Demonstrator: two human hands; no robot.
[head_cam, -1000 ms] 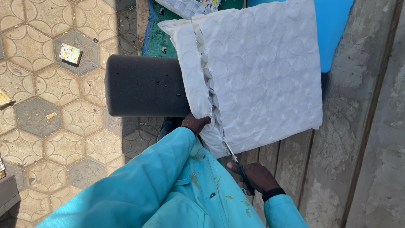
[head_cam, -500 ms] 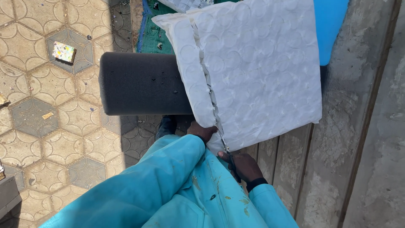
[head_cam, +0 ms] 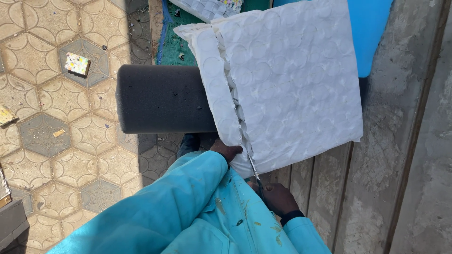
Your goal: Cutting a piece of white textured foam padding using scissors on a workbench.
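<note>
- I note left hand [head_cam: 227, 151] pinching white bubble-wrap sheet [head_cam: 292, 84] at its near edge; sheet draped over dark foam roll [head_cam: 162, 99]
- right hand [head_cam: 278, 197] closed round scissors [head_cam: 254, 171]; blades at the cut line

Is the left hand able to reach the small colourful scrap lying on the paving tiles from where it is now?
Probably not without letting go. The left hand grips the near edge of the white embossed sheet, and the dark foam roll lies between it and the colourful scrap, which is far off to the left.
</note>
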